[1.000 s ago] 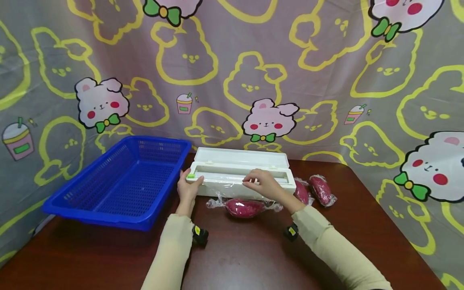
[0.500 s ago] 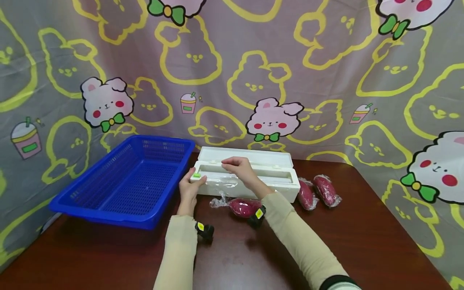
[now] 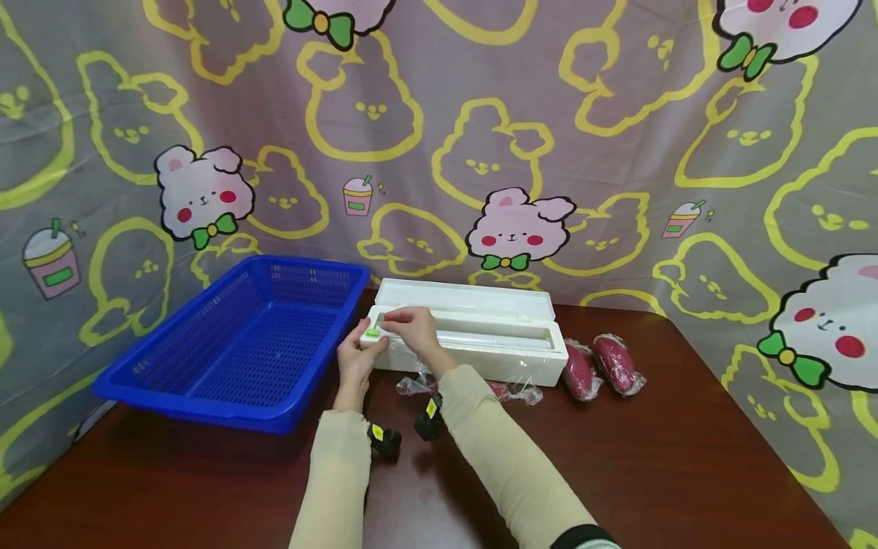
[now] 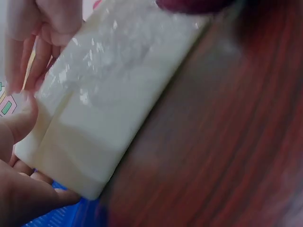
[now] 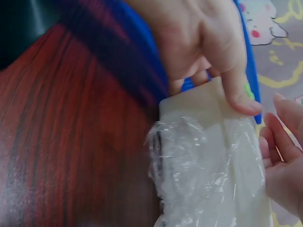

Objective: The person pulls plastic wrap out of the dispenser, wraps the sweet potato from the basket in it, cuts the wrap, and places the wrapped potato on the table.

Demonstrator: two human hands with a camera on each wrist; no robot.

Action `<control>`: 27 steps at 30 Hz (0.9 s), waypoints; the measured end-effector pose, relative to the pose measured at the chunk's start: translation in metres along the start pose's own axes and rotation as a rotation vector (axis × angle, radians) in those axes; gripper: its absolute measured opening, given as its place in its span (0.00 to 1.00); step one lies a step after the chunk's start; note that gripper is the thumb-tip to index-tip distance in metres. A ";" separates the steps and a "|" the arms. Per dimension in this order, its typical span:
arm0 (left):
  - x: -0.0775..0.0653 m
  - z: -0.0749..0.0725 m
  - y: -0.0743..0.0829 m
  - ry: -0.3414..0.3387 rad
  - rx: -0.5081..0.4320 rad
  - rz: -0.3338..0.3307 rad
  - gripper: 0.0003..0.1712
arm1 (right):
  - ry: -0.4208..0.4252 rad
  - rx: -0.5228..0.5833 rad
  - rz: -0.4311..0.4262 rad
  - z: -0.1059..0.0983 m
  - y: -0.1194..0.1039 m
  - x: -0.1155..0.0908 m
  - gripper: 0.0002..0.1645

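Note:
A long white cling film dispenser point(image 3: 480, 361) stands on the table with its lid point(image 3: 466, 298) raised. My left hand point(image 3: 354, 361) grips its left end, thumb on the front edge beside a green tab point(image 3: 373, 333). My right hand point(image 3: 416, 333) is over the opening near that end, fingertips bent down; whether they pinch anything is not clear. Crumpled cling film point(image 5: 182, 151) hangs down the dispenser's front face. Before the box, a dark red oblong piece point(image 3: 499, 390) in twisted clear wrap is mostly hidden by my right arm.
A blue plastic basket point(image 3: 270, 415) stands at the left, close to my left hand. Two more film-wrapped dark red pieces, one nearer the box point(image 3: 581, 374) and one farther right point(image 3: 617, 364), lie past its right end. A patterned curtain point(image 3: 425, 99) hangs behind the table.
My right hand has swept left along the dispenser's opening, from right of its middle to near my left hand. The right arm now covers most of the front wrapped piece. My left hand has stayed put.

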State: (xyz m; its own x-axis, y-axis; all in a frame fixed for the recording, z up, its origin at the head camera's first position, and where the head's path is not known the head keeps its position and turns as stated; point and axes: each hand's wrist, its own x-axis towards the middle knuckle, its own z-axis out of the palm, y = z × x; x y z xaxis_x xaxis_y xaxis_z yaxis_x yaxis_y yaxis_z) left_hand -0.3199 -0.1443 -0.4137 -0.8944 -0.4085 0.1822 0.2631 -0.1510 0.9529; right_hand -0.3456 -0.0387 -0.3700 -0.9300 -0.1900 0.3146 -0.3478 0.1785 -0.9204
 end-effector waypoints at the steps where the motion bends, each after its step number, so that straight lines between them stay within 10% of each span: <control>1: 0.000 -0.001 0.000 -0.007 0.016 0.003 0.32 | -0.001 -0.047 -0.021 0.001 0.000 -0.001 0.10; 12: 0.002 -0.012 -0.002 -0.042 0.170 0.064 0.29 | -0.039 -0.321 -0.142 0.010 0.004 -0.004 0.08; 17: 0.001 -0.014 0.000 -0.040 0.265 0.124 0.29 | -0.037 -0.377 -0.327 0.033 0.129 0.067 0.10; 21: 0.001 -0.013 0.001 -0.039 0.307 0.162 0.28 | -0.063 -0.370 -0.282 0.058 0.243 0.136 0.16; 27: 0.001 -0.011 0.004 -0.072 0.390 0.264 0.27 | -0.038 -0.404 -0.242 0.061 0.265 0.152 0.16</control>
State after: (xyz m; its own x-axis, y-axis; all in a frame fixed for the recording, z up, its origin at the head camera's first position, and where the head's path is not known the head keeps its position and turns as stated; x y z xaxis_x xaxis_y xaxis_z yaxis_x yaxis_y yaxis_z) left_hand -0.3161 -0.1550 -0.4126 -0.8417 -0.3217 0.4336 0.3418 0.3043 0.8892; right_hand -0.5720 -0.0794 -0.5803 -0.8142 -0.3065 0.4932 -0.5794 0.4847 -0.6553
